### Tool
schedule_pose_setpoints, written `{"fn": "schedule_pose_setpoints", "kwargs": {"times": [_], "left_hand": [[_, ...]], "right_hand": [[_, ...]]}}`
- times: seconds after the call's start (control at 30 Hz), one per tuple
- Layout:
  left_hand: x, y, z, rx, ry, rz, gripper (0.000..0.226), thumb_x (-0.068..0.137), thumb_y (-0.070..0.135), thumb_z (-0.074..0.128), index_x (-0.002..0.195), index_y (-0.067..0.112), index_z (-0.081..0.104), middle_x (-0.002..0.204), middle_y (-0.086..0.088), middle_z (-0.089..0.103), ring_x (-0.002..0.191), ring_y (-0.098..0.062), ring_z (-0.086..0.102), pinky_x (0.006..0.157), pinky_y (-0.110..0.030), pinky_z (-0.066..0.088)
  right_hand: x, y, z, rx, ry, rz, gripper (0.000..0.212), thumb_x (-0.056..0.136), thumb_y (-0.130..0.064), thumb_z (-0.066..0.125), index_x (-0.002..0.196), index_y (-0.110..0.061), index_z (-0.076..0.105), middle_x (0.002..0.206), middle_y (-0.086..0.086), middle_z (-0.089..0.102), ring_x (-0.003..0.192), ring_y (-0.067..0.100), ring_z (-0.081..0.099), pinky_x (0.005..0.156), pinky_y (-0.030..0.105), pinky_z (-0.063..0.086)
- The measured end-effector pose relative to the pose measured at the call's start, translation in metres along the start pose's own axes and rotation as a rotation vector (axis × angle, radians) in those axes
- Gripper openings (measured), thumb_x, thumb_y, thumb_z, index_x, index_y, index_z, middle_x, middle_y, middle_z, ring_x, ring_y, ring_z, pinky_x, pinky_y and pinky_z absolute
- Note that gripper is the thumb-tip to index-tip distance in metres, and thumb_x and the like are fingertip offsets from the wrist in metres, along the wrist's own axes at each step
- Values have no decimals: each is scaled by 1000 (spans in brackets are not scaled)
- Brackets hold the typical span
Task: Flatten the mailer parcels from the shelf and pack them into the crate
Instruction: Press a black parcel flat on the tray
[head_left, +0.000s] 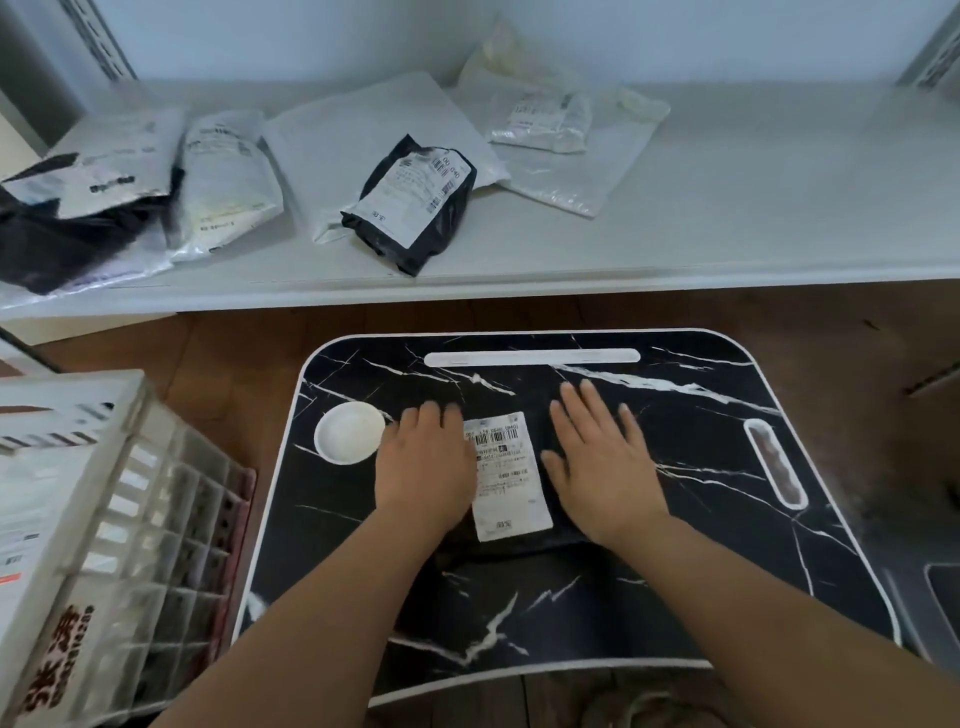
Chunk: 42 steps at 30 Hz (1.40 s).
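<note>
Left hand (423, 470): lay flat, fingers straight, pressing the black parcel's (511, 543) left side.
Right hand (602, 467): flat too, fingers spread, pressing its right side.
Black parcel: centre of frame on the marbled tabletop (675, 597), white label (511, 483) up.
Crate (104, 519): lower left.
Shelf (727, 208): upper frame, carrying more parcels (410, 202).
</note>
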<state>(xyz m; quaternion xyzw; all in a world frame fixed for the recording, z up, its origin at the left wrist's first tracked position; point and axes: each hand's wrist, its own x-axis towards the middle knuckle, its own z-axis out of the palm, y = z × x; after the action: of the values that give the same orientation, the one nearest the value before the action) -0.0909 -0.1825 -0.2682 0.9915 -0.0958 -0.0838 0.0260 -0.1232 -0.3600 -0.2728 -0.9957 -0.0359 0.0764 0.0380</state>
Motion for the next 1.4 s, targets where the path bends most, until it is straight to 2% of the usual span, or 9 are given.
{"fn": "schedule_pose_setpoints", "kwargs": {"times": [0.1, 0.2, 0.33, 0.43, 0.87, 1.07, 1.17, 1.27, 1.4], "left_hand": [[1, 8, 19, -59, -111, 57, 61, 101, 45, 17, 153, 20, -4, 161, -5, -8, 148, -24, -9, 121, -44, 1], [-2, 12, 47, -105, -130, 54, 61, 97, 49, -3, 149, 21, -19, 158, -5, -24, 144, -23, -25, 119, -43, -12], [-4, 8, 71, -111, -1, 75, 64, 95, 46, 6, 152, 17, 0, 161, -11, 1, 148, -28, -3, 117, -45, 2], [-3, 9, 80, -156, 83, 97, 60, 98, 41, 25, 151, 13, 23, 159, -12, 19, 147, -30, 15, 112, -48, 16], [2, 8, 85, -122, 78, 108, 59, 96, 39, 27, 149, 12, 29, 157, -13, 24, 146, -32, 18, 112, -47, 19], [3, 6, 81, -153, 32, 106, 60, 96, 41, 29, 149, 14, 27, 157, -12, 24, 145, -30, 21, 111, -46, 18], [3, 1, 70, -115, -26, 143, 63, 97, 50, 3, 152, 20, 9, 161, -10, 7, 148, -27, 2, 116, -43, 4], [0, -7, 53, -279, -75, 10, 72, 91, 61, 12, 152, 26, -8, 160, 0, -18, 146, -19, -19, 119, -34, -9], [-17, 0, 18, -843, 91, -587, 77, 85, 34, 68, 148, 15, 28, 149, -5, 33, 134, -21, 38, 110, -35, 37]], "right_hand": [[12, -16, 15, -5, -69, -52, 63, 96, -50, -4, 151, -19, -12, 151, -6, -30, 142, 14, -28, 117, 44, -13], [23, -21, 38, -37, -79, -112, 75, 83, -49, -17, 150, -15, -10, 157, 0, -22, 143, 19, -25, 117, 44, -15], [23, -17, 59, -38, 17, -139, 61, 100, -42, 19, 149, -6, 22, 159, 11, 18, 148, 25, 10, 114, 49, 11], [22, -17, 69, 10, 82, -143, 60, 100, -40, 20, 150, -6, 21, 160, 10, 14, 149, 23, 8, 114, 47, 13], [25, -14, 69, 93, 51, -142, 59, 100, -40, 23, 151, -11, 22, 160, 5, 16, 149, 18, 9, 115, 43, 10], [29, -9, 57, 165, -102, -163, 66, 95, -53, 2, 150, -20, -14, 158, -5, -24, 143, 8, -26, 116, 40, -11], [31, -9, 40, 255, -249, -159, 75, 86, -67, 2, 142, -26, -27, 149, -12, -40, 135, 2, -38, 119, 40, -14], [26, -13, 24, 458, -75, 53, 82, 93, -58, 40, 153, -22, -2, 161, -6, -12, 147, 11, -7, 121, 37, 10], [17, -13, 15, 724, -6, 504, 75, 83, -45, 69, 143, -9, 40, 139, 11, 45, 126, 26, 45, 103, 39, 40]]}}
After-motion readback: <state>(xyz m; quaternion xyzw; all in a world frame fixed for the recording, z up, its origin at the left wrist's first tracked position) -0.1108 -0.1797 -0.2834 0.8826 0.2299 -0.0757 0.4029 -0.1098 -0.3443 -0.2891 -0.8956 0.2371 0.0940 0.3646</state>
